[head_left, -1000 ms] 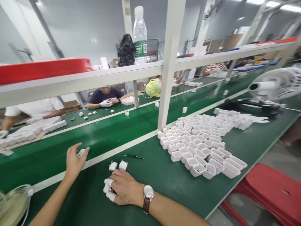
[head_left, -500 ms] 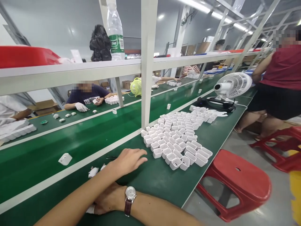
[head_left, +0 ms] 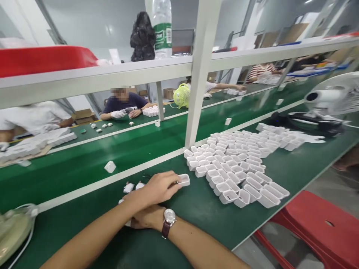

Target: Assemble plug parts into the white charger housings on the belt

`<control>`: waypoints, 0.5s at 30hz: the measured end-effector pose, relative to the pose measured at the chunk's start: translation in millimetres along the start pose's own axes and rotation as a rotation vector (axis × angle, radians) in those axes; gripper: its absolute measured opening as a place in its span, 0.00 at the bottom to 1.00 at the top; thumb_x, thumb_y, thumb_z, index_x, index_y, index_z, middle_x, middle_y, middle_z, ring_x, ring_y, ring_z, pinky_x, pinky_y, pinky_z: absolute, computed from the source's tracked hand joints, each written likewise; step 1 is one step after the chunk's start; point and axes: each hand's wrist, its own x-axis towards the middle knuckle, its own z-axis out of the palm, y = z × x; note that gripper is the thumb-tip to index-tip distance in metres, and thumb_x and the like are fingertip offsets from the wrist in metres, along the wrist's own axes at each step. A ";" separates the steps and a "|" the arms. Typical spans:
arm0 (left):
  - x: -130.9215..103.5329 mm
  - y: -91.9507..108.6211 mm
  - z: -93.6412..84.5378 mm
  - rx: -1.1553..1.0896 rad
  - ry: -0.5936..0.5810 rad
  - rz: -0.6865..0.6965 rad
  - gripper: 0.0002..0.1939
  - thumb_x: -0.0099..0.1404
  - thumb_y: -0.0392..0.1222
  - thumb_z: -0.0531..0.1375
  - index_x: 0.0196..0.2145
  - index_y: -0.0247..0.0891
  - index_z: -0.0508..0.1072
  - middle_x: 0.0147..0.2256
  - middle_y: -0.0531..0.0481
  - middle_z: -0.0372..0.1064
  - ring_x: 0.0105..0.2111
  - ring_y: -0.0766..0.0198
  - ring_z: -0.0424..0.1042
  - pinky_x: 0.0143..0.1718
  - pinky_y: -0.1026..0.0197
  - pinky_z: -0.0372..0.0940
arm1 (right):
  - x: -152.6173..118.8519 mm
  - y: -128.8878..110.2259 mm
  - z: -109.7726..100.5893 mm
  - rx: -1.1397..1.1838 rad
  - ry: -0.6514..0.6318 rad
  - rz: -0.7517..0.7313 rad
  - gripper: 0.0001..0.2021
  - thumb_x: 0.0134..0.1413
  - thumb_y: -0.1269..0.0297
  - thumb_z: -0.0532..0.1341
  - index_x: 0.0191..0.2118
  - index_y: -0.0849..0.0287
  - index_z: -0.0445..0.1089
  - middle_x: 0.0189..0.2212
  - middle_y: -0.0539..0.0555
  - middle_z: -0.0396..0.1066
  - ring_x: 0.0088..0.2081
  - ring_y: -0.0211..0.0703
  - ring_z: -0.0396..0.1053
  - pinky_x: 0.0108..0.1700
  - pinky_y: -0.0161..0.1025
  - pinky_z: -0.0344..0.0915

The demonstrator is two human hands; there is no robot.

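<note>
Between the thumb and fingers of my left hand (head_left: 161, 188) is one end of a small white open-topped box (head_left: 184, 180), just above the green table (head_left: 190, 228). My right hand (head_left: 144, 217), with a watch on its wrist, lies beneath the left forearm. Its fingers are mostly hidden, and a bit of something white shows beside them. Many similar white boxes (head_left: 230, 175) stand packed together to the right of my left hand. Small white parts (head_left: 128, 187) lie beyond my left forearm.
A green belt (head_left: 84, 175) with a white box (head_left: 110, 167) runs beyond the table edge. A white post (head_left: 200, 74) rises behind the boxes. At right are a white fan (head_left: 331, 95) and red stool (head_left: 316, 220). People sit across the belt.
My left hand, empty and spread before, has closed on a white box. The view has turned left, so the fan and stool appear further right and another fan shows at lower left.
</note>
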 end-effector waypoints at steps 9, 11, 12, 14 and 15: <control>-197.3 -79.9 -53.4 -0.119 0.546 -0.551 0.12 0.69 0.52 0.62 0.40 0.41 0.77 0.47 0.43 0.76 0.47 0.52 0.77 0.43 0.55 0.74 | 4.2 4.1 1.9 0.174 0.014 -0.074 0.21 0.62 0.59 0.67 0.57 0.60 0.68 0.54 0.62 0.73 0.57 0.56 0.68 0.62 0.52 0.64; -230.3 -85.0 -49.9 -0.124 0.524 -0.620 0.12 0.68 0.51 0.62 0.40 0.41 0.77 0.47 0.43 0.76 0.45 0.53 0.77 0.42 0.55 0.74 | 3.1 2.9 1.5 0.191 0.006 -0.086 0.21 0.63 0.60 0.67 0.57 0.60 0.67 0.56 0.62 0.72 0.59 0.55 0.66 0.63 0.53 0.63; -242.4 -85.1 -47.2 -0.136 0.507 -0.638 0.11 0.68 0.50 0.62 0.40 0.40 0.76 0.47 0.43 0.76 0.44 0.54 0.77 0.41 0.56 0.74 | 2.5 2.1 1.2 0.195 0.006 -0.090 0.21 0.63 0.61 0.67 0.58 0.60 0.66 0.57 0.62 0.71 0.60 0.55 0.65 0.64 0.53 0.63; -257.6 -82.5 -41.9 -0.182 0.477 -0.640 0.10 0.69 0.47 0.61 0.41 0.40 0.76 0.48 0.43 0.76 0.43 0.56 0.77 0.41 0.57 0.74 | 1.6 0.1 0.1 0.198 0.010 -0.091 0.21 0.64 0.63 0.66 0.59 0.60 0.65 0.57 0.62 0.71 0.61 0.55 0.65 0.65 0.54 0.63; -261.5 -80.9 -39.9 -0.212 0.463 -0.626 0.09 0.69 0.45 0.60 0.43 0.40 0.76 0.48 0.43 0.76 0.44 0.56 0.77 0.41 0.57 0.74 | 1.5 -1.0 -0.7 0.199 0.011 -0.091 0.21 0.64 0.64 0.65 0.59 0.60 0.65 0.57 0.62 0.71 0.61 0.55 0.65 0.64 0.54 0.63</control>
